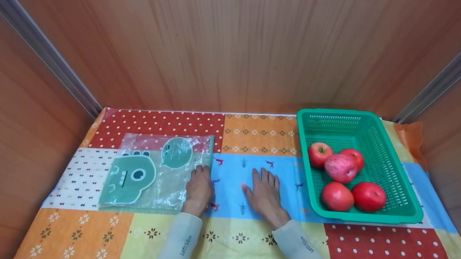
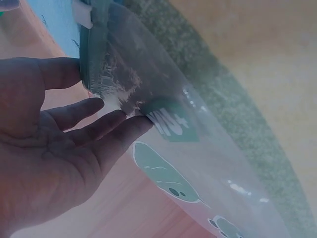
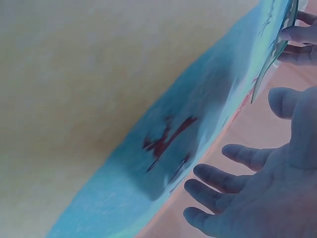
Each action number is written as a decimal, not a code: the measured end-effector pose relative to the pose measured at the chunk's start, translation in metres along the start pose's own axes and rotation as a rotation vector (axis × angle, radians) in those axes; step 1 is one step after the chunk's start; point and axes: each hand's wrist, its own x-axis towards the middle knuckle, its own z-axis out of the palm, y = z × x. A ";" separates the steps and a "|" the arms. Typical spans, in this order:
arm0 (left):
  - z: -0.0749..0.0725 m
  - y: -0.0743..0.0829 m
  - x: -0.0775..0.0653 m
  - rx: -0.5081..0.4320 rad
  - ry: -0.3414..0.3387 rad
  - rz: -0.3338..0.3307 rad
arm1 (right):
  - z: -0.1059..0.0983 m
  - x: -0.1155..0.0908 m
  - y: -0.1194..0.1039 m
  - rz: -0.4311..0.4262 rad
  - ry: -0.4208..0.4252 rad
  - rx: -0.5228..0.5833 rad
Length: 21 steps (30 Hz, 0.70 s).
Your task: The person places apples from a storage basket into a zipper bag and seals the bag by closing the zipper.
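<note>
A clear zip bag [image 1: 175, 187] with green cartoon prints and a green zip edge lies flat on the left side of the cloth. My left hand [image 1: 200, 187] rests at its right edge. In the left wrist view, the fingertips of that hand [image 2: 64, 129] touch the plastic, with the thumb at the zip edge near a white slider [image 2: 82, 14]. My right hand [image 1: 266, 193] is spread low over the blue strip of cloth, holding nothing. Its fingers are apart and loosely extended in the right wrist view, where the hand [image 3: 257, 183] faces the cloth.
On the right stands a green plastic basket [image 1: 416, 205] with several red apples [image 1: 368, 196] inside. A patchwork cloth [image 1: 241, 239] covers the table. Wooden panels [image 1: 234, 51] enclose the back and both sides. Orange material [image 1: 411, 141] sits by the right panel.
</note>
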 end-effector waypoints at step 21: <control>-0.009 -0.003 -0.003 -0.087 0.135 -0.118 | 0.016 0.000 -0.028 -0.119 0.110 0.062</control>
